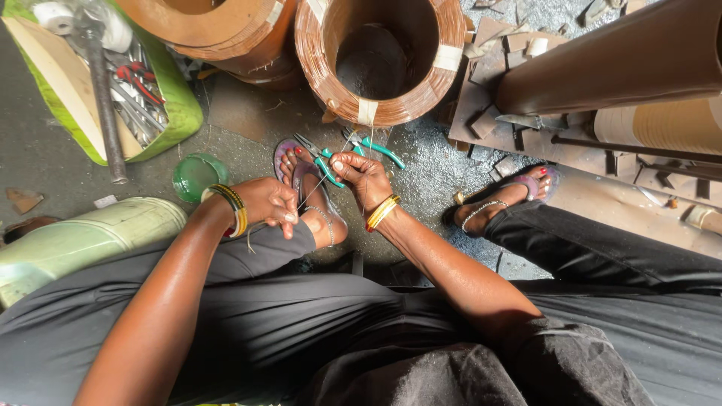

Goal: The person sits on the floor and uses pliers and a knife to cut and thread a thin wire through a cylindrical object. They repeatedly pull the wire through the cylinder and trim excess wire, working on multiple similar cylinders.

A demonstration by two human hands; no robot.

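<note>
My right hand (361,177) grips green-handled pliers (325,160) just above my left foot in a purple sandal (304,180). A thin wire (312,192) runs from the pliers down to my left hand (271,203), which pinches it by the knee. Both wrists carry yellow bangles. A second pair of green-handled pliers (376,146) lies on the floor beside the first. Directly ahead stands a large coil of copper wire (380,56) bound with pale tape.
A green bag (177,98) at the left holds a hammer (101,98) and hand tools. A green glass jar (197,174) stands by my left wrist. Another coil (218,30), a brown cylinder (609,60) and cardboard scraps (511,90) crowd the top and right. My right foot (504,197) rests on the floor.
</note>
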